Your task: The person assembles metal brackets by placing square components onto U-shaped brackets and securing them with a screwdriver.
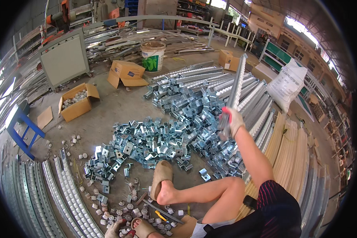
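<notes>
My right hand, in a white glove with red on its fingers, is closed around a metal roller track lined with white rollers. The track is raised at a steep tilt above a heap of bent metal brackets. Low in the view, my left hand, also gloved, is beside my sandalled foot among loose white rollers. Its fingers are partly cut off by the lower edge, so its grip is unclear. Near it lie a hammer and a small yellow-and-black tool.
Finished-looking roller tracks lie at left, and more tracks behind the brackets. A carton of rollers, an open carton, a bucket, a blue stool and a white sack stand around. Long wrapped strips lie at right.
</notes>
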